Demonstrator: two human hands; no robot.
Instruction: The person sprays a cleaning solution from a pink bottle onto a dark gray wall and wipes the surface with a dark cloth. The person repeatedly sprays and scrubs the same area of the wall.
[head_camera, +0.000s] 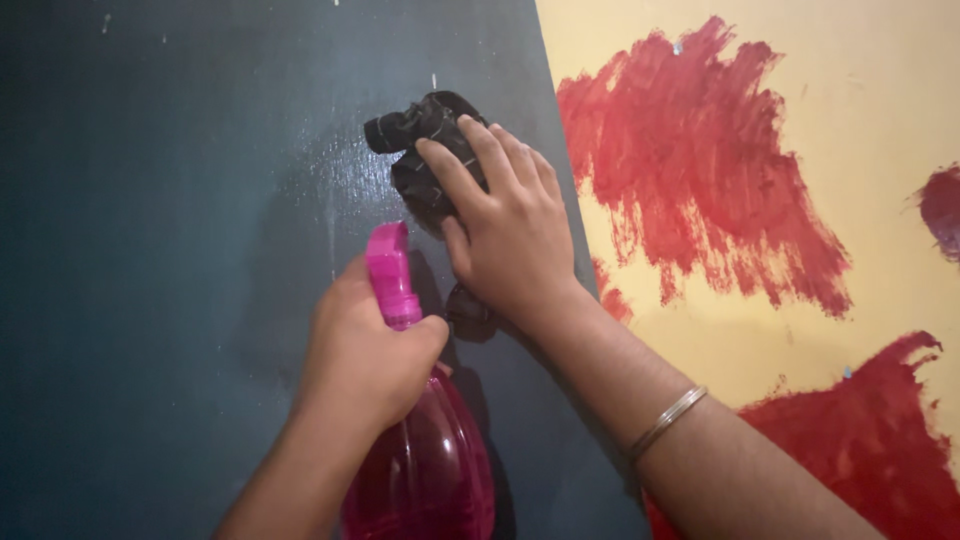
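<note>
My left hand (365, 350) grips the neck of a pink spray bottle (425, 470), whose nozzle head (388, 265) points up toward a dark teal board (150, 250). My right hand (510, 225) presses a crumpled black cloth (425, 125) flat against that board, just above and right of the nozzle. A wet, shiny streak (335, 175) shows on the board to the left of the cloth. A thin metal bangle (665, 420) sits on my right wrist.
To the right of the board's edge is a cream wall (870, 90) with broad red paint smears, one large patch (700, 170) near my right hand and another (870, 440) at the lower right.
</note>
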